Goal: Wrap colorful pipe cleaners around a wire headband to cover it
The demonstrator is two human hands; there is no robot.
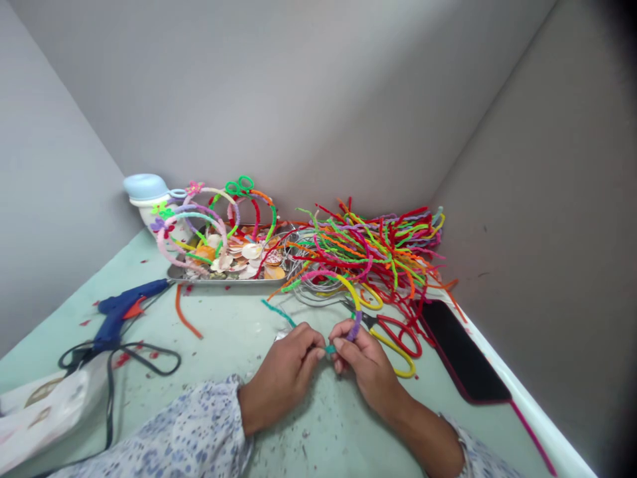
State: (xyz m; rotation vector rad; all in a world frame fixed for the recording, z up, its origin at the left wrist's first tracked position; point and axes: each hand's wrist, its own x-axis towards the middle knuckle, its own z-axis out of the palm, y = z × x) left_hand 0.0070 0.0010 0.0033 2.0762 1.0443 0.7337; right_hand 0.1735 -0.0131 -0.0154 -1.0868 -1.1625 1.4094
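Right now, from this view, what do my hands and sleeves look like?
Your left hand and right hand are bare, with no gloves, rings or watch that I can see. The left sleeve and right sleeve are whitish, printed with small bluish spots. The left one looks gathered at its end.

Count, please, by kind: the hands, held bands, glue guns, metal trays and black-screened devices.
Hands: 2 (left hand, right hand)
Held band: 1
Glue gun: 1
Metal tray: 1
Black-screened device: 1
Total: 6
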